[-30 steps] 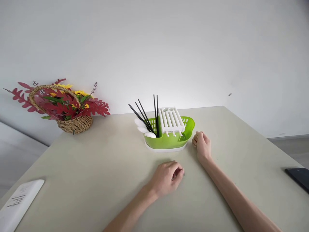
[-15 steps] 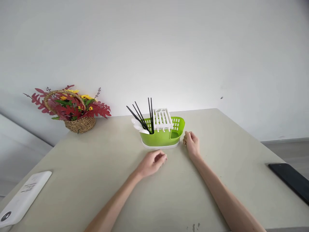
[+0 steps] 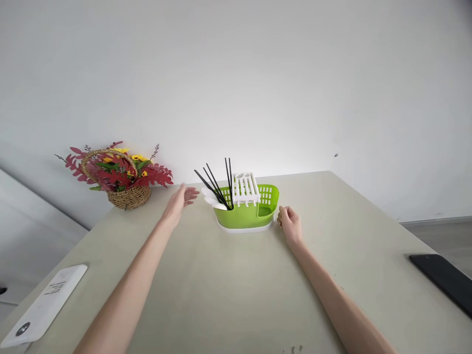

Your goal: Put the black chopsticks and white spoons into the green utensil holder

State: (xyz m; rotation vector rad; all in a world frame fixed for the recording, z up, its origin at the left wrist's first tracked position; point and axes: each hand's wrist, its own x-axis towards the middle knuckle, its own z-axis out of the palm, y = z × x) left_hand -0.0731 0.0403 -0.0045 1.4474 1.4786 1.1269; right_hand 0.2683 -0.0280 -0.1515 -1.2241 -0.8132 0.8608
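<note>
A green utensil holder [image 3: 239,217] with a white base stands mid-table. Several black chopsticks [image 3: 210,182] and white spoons [image 3: 214,201] lean out of its left end. Across its top sits a white slotted rack [image 3: 245,189] with small hooks. My left hand [image 3: 180,200] is open, fingers stretched toward the spoons but apart from them, holding nothing. Just off the holder's right end, my right hand [image 3: 290,223] is curled into a loose fist, with nothing visible in it.
A wicker basket [image 3: 129,197] of red leaves and yellow flowers stands at the back left. A white flat device [image 3: 46,305] lies at the left edge of the table, and a black phone [image 3: 442,280] at the right edge. A wall [image 3: 258,88] rises behind.
My left hand has moved left and away from me, from in front of the holder to beside the spoons, and its fingers have opened. My right hand stays about where it was.
</note>
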